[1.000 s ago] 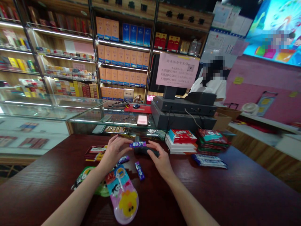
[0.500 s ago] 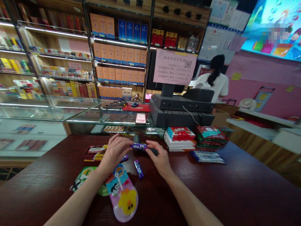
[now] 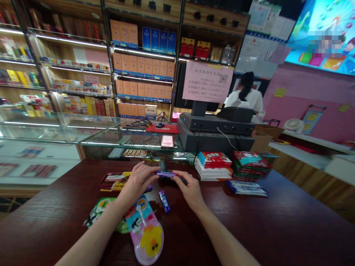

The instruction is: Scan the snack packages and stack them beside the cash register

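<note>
My left hand [image 3: 137, 181] and my right hand [image 3: 190, 188] pinch the two ends of a small purple gum pack [image 3: 165, 173] above the dark wooden counter [image 3: 277, 225]. Under the pack lies a black handheld scanner [image 3: 172, 178], and my right fingers rest close to it. A second purple gum pack [image 3: 164, 201] lies flat on the counter between my wrists. A third purple pack [image 3: 148, 189] peeks out under my left hand.
A pink duck-print pouch [image 3: 146, 236] and a green pouch [image 3: 100, 212] lie near my left forearm. Stacked snack packs [image 3: 213, 164], [image 3: 249, 162] and a till [image 3: 216, 135] stand at the back right. A person in white stands behind the till. A glass case runs at the left.
The purple pack between my hands has sunk a little and tilted flatter, toward the scanner. My hands have stayed in place.
</note>
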`<state>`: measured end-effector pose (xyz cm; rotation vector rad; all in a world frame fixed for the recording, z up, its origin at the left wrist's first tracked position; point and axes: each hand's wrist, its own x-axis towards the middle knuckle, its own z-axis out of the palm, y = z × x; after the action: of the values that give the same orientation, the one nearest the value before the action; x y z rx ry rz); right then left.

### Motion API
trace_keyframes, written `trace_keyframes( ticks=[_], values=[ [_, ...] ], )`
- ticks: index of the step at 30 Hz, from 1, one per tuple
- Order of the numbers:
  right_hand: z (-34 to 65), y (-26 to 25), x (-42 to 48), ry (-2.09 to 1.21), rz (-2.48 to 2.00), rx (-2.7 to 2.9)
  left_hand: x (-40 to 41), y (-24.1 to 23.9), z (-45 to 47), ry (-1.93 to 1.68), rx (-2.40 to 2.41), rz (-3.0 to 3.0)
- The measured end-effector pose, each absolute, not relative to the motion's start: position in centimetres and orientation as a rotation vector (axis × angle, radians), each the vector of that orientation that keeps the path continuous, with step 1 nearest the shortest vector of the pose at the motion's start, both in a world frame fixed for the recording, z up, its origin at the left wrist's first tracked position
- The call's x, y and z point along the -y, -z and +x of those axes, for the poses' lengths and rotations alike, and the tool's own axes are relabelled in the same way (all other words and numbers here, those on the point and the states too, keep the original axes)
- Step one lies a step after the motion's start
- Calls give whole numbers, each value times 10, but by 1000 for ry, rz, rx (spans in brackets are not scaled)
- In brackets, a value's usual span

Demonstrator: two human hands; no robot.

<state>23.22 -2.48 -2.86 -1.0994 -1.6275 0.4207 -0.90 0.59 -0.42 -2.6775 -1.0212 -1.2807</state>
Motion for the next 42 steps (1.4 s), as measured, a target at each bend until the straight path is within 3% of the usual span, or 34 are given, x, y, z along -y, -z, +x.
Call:
trace_keyframes(
  ticks=[11, 42],
  values=[
    [228, 28, 23, -634, -1099, 1550, -5, 3, -8, 1304, 1081, -2691],
    [229, 18, 22, -824, -1065, 1478, -6, 5, -10, 1202, 1053, -2681]
  ],
)
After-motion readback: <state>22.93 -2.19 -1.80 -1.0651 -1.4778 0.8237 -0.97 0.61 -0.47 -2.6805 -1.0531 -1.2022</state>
